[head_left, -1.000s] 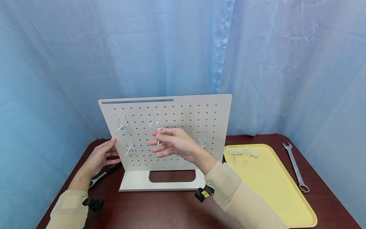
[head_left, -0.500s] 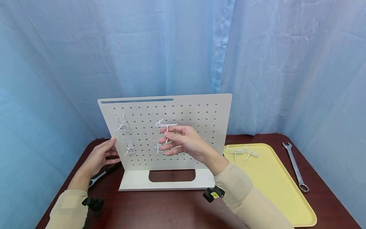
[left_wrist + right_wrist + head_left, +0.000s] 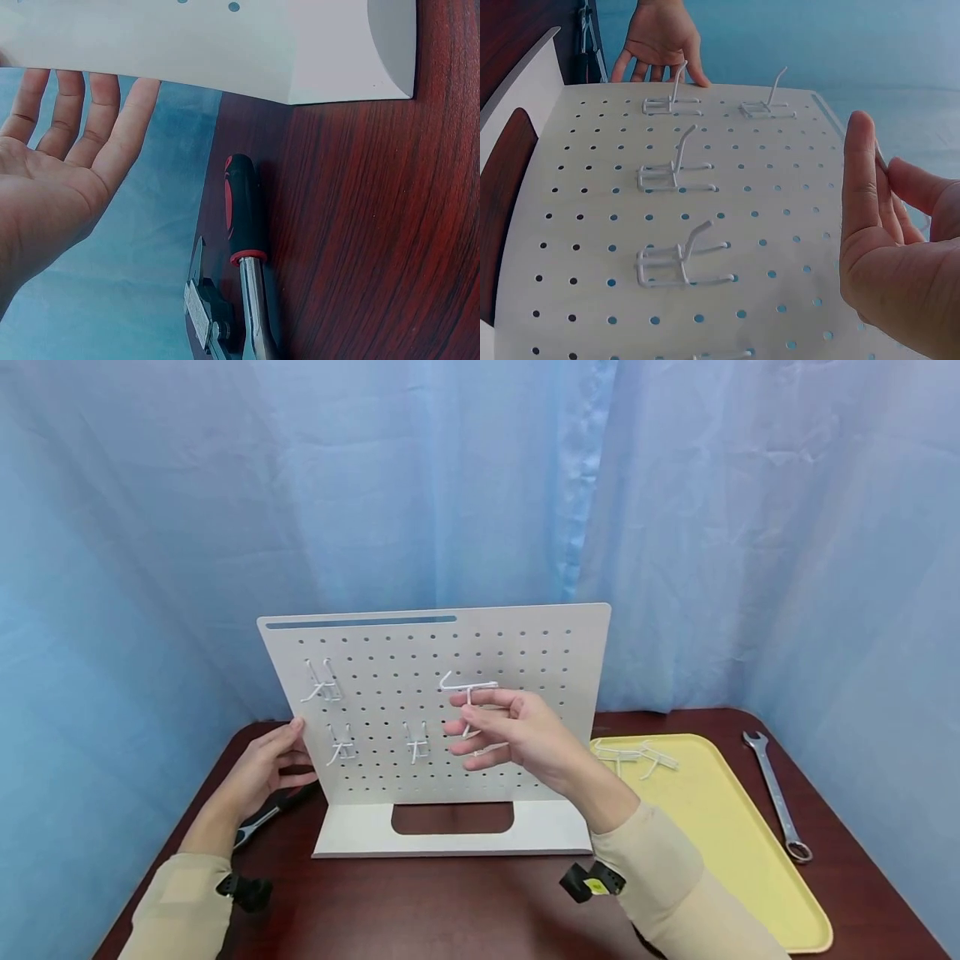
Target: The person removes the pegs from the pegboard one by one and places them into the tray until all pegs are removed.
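A white pegboard (image 3: 375,777) stands on the table, with several white wire hooks mounted on it, among them an upper-left hook (image 3: 322,685), a lower-left hook (image 3: 341,748) and a lower-middle hook (image 3: 416,745). My left hand (image 3: 262,768) grips the board's left edge, thumb in front and fingers behind. In front of the board, my right hand (image 3: 517,735) pinches another white wire hook (image 3: 468,687) between thumb and forefinger, its stem pointing down. The right wrist view mostly hides that held hook behind the fingers; there, a row of mounted hooks (image 3: 676,176) shows.
A yellow tray (image 3: 735,852) with several white hooks (image 3: 633,756) lies right of the board. Beyond it is a combination wrench (image 3: 776,797). A ratchet with a black-and-red handle (image 3: 246,206) lies left of the board, beside another dark metal tool (image 3: 206,311).
My right hand has moved to the right with the hook, which has turned to a more side-on angle. The lower-middle mounted hook has come into view. My left hand stays at the board's edge.
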Demonstrator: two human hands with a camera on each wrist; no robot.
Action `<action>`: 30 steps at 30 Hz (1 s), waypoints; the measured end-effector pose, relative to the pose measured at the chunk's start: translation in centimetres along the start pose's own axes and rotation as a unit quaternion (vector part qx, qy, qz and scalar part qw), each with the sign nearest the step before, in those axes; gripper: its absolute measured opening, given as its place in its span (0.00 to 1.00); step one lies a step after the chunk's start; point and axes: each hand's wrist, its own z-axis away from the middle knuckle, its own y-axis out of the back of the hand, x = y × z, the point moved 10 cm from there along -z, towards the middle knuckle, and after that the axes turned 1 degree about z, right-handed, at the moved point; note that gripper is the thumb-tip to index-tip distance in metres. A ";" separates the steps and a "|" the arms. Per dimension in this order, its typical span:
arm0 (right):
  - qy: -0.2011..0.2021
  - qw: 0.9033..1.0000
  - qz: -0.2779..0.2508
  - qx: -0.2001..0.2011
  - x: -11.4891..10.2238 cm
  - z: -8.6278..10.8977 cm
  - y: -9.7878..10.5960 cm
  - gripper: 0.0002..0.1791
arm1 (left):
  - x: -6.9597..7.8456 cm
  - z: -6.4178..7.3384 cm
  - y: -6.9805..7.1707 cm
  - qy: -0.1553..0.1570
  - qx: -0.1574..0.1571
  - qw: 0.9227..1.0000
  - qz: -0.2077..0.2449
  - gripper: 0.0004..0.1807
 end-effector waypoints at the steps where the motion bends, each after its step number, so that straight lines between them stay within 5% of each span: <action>1: 0.001 1.000 0.002 0.003 -0.1 0.2 0.3 0.25 | 0.0 0.0 -0.1 -0.001 -0.001 1.000 0.001 0.24; 15: 0.027 0.997 0.049 0.045 -1.6 5.0 6.1 0.29 | 0.0 0.6 0.1 0.004 0.011 1.000 -0.001 0.24; 24: 0.067 0.994 0.042 0.081 -3.9 9.2 12.1 0.14 | 0.0 0.8 0.3 0.000 0.008 1.000 0.003 0.23; 30: 0.071 0.994 0.015 0.083 -3.1 11.1 16.6 0.15 | -0.2 0.5 0.1 0.005 0.015 1.000 0.006 0.25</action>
